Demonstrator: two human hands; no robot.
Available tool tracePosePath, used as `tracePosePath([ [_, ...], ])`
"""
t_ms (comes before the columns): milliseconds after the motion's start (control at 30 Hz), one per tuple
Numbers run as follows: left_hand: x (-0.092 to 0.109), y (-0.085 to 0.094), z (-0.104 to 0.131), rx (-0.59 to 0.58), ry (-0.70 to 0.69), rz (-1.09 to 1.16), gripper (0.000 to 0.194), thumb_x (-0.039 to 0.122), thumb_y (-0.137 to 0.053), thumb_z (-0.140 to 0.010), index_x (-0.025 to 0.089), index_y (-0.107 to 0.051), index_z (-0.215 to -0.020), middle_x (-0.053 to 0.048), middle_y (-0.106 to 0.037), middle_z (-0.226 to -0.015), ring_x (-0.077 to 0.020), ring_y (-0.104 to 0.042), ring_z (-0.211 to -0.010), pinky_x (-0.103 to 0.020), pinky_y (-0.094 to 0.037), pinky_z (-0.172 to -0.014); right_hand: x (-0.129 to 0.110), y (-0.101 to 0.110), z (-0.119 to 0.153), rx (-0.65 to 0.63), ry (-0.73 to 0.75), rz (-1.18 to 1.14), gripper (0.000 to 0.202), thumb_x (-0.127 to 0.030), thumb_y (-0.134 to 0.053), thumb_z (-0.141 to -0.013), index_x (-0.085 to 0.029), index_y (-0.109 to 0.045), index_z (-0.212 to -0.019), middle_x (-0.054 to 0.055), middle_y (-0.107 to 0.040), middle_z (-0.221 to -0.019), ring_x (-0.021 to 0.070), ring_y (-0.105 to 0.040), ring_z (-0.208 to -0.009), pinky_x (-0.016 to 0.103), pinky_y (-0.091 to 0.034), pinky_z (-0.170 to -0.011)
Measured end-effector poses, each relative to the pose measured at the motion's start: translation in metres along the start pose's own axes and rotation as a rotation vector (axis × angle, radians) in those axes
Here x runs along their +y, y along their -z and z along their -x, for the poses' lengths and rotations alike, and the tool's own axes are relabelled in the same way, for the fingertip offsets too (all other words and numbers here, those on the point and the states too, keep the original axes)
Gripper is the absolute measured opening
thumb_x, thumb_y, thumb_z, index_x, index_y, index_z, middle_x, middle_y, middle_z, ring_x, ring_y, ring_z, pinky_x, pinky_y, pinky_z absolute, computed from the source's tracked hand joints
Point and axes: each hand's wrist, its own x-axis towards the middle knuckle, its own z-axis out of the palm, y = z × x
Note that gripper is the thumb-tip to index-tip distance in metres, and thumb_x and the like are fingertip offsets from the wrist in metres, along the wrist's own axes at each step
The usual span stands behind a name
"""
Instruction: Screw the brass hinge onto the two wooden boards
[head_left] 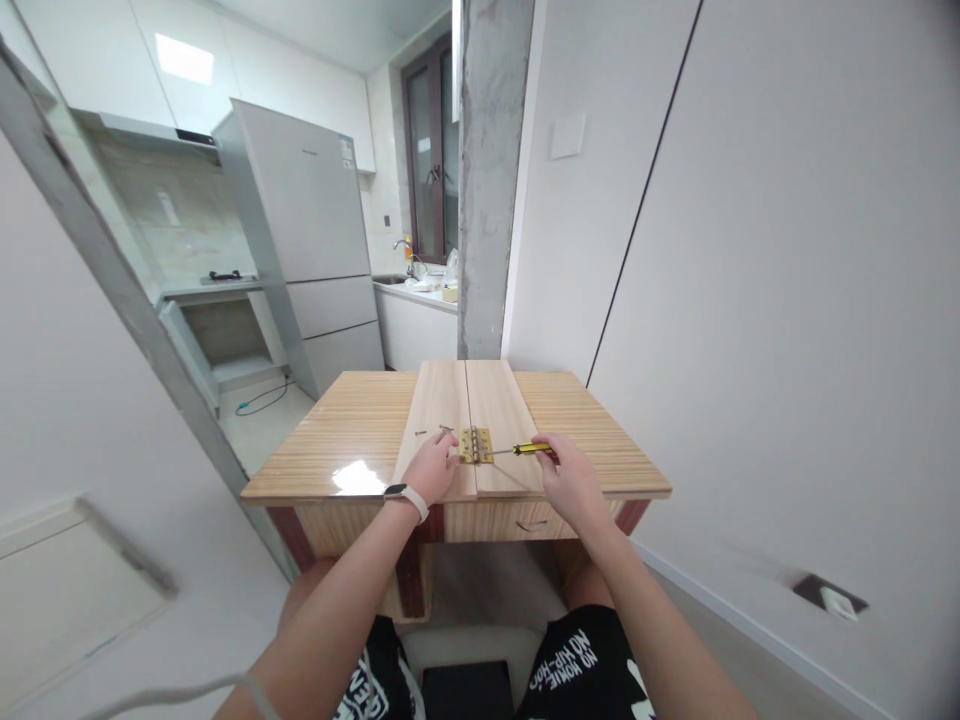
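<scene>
Two pale wooden boards lie side by side, the left board [441, 388] and the right board [491, 388], with a narrow seam between them. A brass-coloured hinge [475, 445] rests across the seam near their front ends. My right hand [568, 475] grips the handle of a yellow-and-black screwdriver [529, 449], its shaft pointing left with the tip at the hinge's right side. On the left board rests my left hand [433, 468], fingers apart at the hinge's left edge. Beside those fingers lie a few loose screws [420, 433].
The boards lie on a wood-grain table [322, 440] with a drawer [495, 522] at its front. White wall panels [750, 300] rise to the right. Behind stand a grey refrigerator [307, 200] and a kitchen counter [416, 325] with a sink.
</scene>
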Motion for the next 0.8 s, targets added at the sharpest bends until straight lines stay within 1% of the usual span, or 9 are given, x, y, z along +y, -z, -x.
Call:
tracePosePath([
  [167,0.008,0.0,0.009,0.01,-0.034,-0.036,0.022,0.016,-0.048,-0.097,0.021,-0.062,-0.113,-0.01,-0.063,-0.113,-0.0229,-0.061,-0.105,-0.035,-0.049,-0.095,-0.003,-0.002,-0.004,-0.039,0.013,0.053,0.024,-0.016,-0.048,-0.093,-0.021,-0.066,-0.109,0.01,-0.07,-0.111,0.0236,-0.065,-0.104,0.039,-0.05,-0.096],
  [267,0.013,0.002,0.011,0.001,-0.06,-0.081,0.023,0.018,-0.045,-0.1,0.02,-0.063,-0.115,-0.011,-0.063,-0.112,-0.0234,-0.06,-0.107,-0.035,-0.049,-0.095,-0.011,0.003,-0.01,-0.109,0.007,0.141,0.023,-0.016,-0.049,-0.094,-0.02,-0.066,-0.109,0.01,-0.07,-0.112,0.023,-0.064,-0.106,0.037,-0.049,-0.095],
  [400,0.02,0.006,0.009,-0.025,-0.089,-0.15,0.026,0.019,-0.043,-0.101,0.021,-0.062,-0.118,-0.011,-0.061,-0.112,-0.0238,-0.058,-0.11,-0.036,-0.048,-0.095,-0.03,0.011,-0.026,-0.242,0.02,0.299,0.02,-0.021,-0.051,-0.099,-0.02,-0.067,-0.109,0.01,-0.072,-0.109,0.0222,-0.065,-0.104,0.033,-0.046,-0.091],
  [533,0.027,0.007,0.007,-0.027,-0.109,-0.196,0.024,0.021,-0.041,-0.102,0.021,-0.063,-0.111,-0.011,-0.06,-0.109,-0.0237,-0.057,-0.106,-0.037,-0.049,-0.093,-0.052,0.013,-0.045,-0.349,0.072,0.458,0.018,-0.025,-0.05,-0.101,-0.02,-0.067,-0.105,0.009,-0.073,-0.102,0.0217,-0.067,-0.097,0.03,-0.044,-0.084],
  [667,0.033,0.005,0.006,-0.005,-0.128,-0.192,0.023,0.022,-0.042,-0.102,0.021,-0.063,-0.11,-0.011,-0.059,-0.11,-0.0245,-0.056,-0.108,-0.038,-0.048,-0.096,-0.068,0.012,-0.06,-0.424,0.089,0.586,0.021,-0.028,-0.049,-0.102,-0.019,-0.067,-0.1,0.011,-0.073,-0.097,0.0224,-0.068,-0.092,0.029,-0.043,-0.078],
  [800,0.037,0.001,0.008,0.017,-0.111,-0.171,0.023,0.021,-0.044,-0.1,0.019,-0.062,-0.113,-0.013,-0.058,-0.113,-0.0268,-0.054,-0.112,-0.041,-0.047,-0.099,-0.08,0.006,-0.074,-0.462,0.06,0.677,0.027,-0.034,-0.047,-0.103,-0.017,-0.068,-0.102,0.015,-0.074,-0.096,0.0247,-0.069,-0.093,0.031,-0.044,-0.078],
])
